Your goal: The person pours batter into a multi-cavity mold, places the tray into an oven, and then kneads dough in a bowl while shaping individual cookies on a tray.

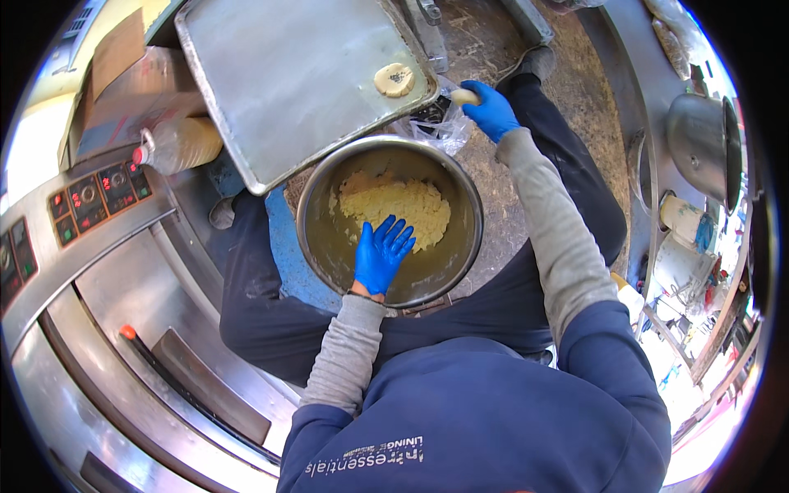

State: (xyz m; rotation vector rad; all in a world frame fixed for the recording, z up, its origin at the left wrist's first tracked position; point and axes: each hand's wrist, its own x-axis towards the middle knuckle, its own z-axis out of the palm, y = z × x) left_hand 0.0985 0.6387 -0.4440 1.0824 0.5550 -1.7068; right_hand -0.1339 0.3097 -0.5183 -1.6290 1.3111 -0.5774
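Note:
My left hand (383,254), in a blue glove, is held palm up over the near part of a large metal bowl (474,237), its fingers apart and nothing in it. Inside the bowl lies a heap of crumbly yellow dough (407,206). Out to the right, my right hand (491,111), also gloved in blue, grips a small pale ball of dough (465,97) above a clear plastic bag (453,132). A flat round dough piece (394,80) with dark specks in its middle rests near the right corner of a metal baking tray (296,68).
Left of the tray are a plastic bottle with a red cap (185,145) and a cardboard box (138,92). A steel oven with a control panel (98,200) fills the left side. At the right, a metal pot (699,145) stands on a steel surface (644,68).

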